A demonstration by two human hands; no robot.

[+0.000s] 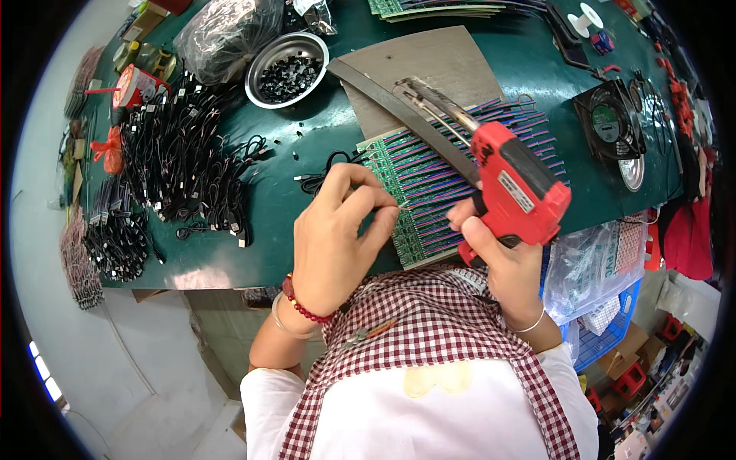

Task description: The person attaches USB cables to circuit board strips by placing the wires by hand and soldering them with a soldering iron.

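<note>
My right hand (507,264) grips the handle of a red and black soldering gun (515,184). Its metal tip points away from me, above a brown board (429,69). My left hand (333,230) is closed in a pinch at the left edge of a green circuit board panel (391,172). What lies between those fingertips is too small to make out. Rows of purple, blue and dark wires run rightward from the panel, and a grey metal bar (414,115) lies slantwise across them. Just behind my left hand lies a black cable (310,182) with a plug.
Left on the green table (284,138) are heaped black USB cables (172,146). Behind them stand a metal bowl (316,54) of small black parts and a plastic bag (230,38). A black fan (608,123) stands right, a white spool (586,19) far right, a blue basket (613,330) below.
</note>
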